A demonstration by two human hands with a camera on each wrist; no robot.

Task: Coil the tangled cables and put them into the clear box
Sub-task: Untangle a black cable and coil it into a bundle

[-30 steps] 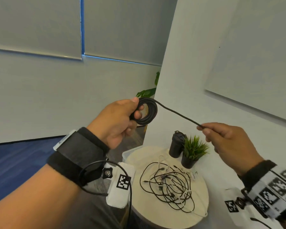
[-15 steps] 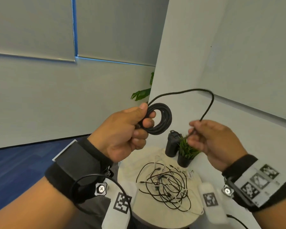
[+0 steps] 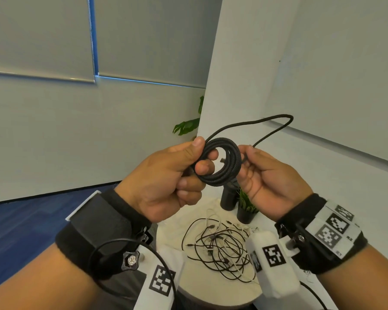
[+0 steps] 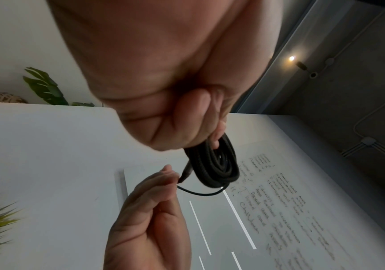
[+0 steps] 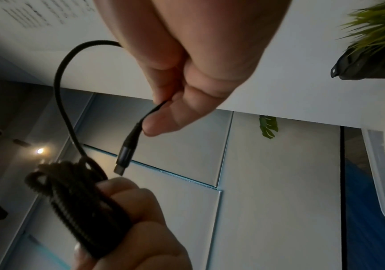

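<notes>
Fingers of our left hand [image 3: 166, 175] curl round the braided black cable coil [image 3: 224, 164], held mid-air; our right hand [image 3: 269, 175] pinches its loose tail behind the metal plug [image 5: 123, 159]. Light, springy, so we'd grip across all loops.

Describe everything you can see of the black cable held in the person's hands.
The black cable looks braided and matte. Most of it is wound into a tight round coil of several turns, gripped by the left hand with a finger through its middle. One loose loop arcs up and right, then back to the right hand, which pinches the tail just behind a dark metal plug. It hangs above the table, touching only the hands.
</notes>
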